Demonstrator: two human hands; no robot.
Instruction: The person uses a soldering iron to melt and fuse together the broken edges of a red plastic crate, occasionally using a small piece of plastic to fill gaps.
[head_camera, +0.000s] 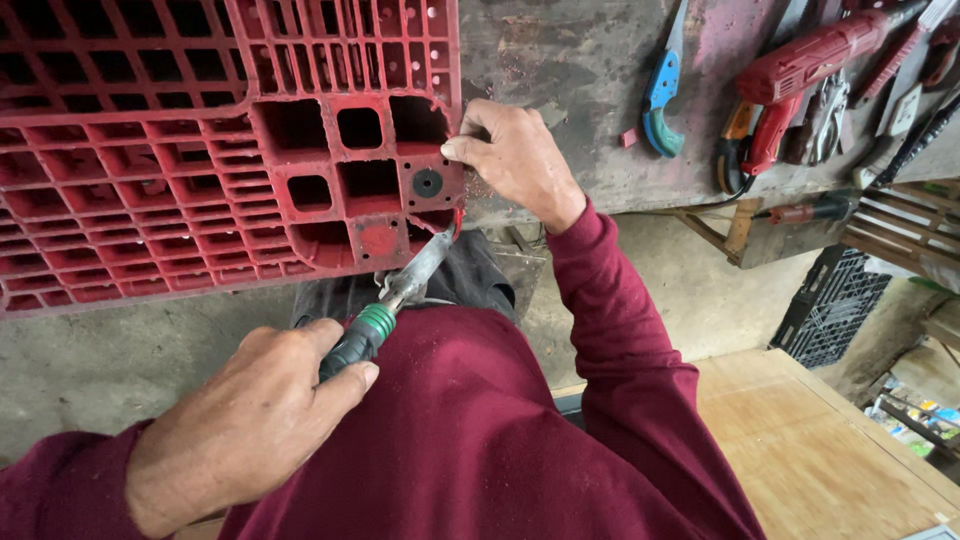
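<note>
A red plastic pallet (150, 150) with a grid of ribs and square cells lies on a worn workbench (580, 70). My left hand (250, 420) grips the dark, green-ringed handle of a soldering iron (400, 290), whose metal tip touches the pallet's lower right corner. My right hand (515, 155) pinches the pallet's right edge beside a round black hole in that corner. Both arms wear maroon sleeves.
On the bench to the right lie a blue-handled tool (660, 100), a red power tool (800, 70) and several other hand tools. A black plastic crate (830, 305) stands on the floor at right. A wooden board (820, 450) lies at lower right.
</note>
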